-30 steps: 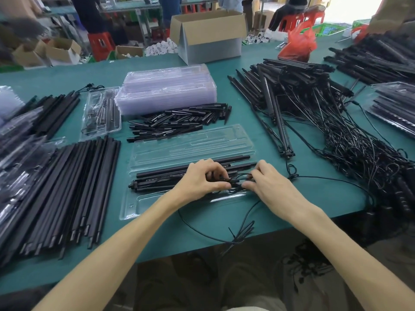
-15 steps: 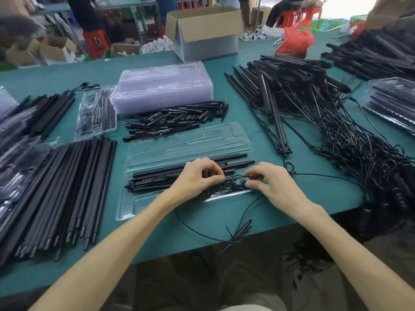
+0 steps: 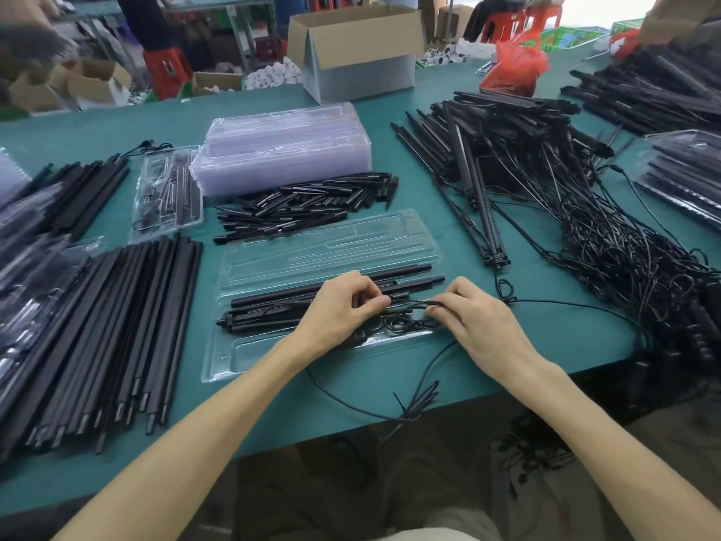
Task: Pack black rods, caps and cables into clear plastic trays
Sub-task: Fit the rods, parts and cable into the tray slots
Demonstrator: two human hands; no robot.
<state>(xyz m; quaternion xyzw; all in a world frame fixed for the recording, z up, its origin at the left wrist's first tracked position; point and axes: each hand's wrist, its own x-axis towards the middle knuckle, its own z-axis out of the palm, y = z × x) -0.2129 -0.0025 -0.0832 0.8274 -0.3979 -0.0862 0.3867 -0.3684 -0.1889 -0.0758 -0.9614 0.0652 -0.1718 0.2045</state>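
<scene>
Cable-stowing step in hand. Left hand (image 3: 343, 306) and right hand (image 3: 480, 322) both pinch the cable (image 3: 411, 304) over the near tray (image 3: 249, 353), beside seated rods (image 3: 292, 292). Next move, as judged: coil the trailing slack into its recess.

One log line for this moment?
step: seating cable in tray | left hand: pinches cable | right hand: pinches cable | rods: in tray

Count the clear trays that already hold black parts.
3: the open tray in front, the left tray beside the empty tray stack, the right tray at the picture's edge. Blurred plastic far left may hide more.
</scene>
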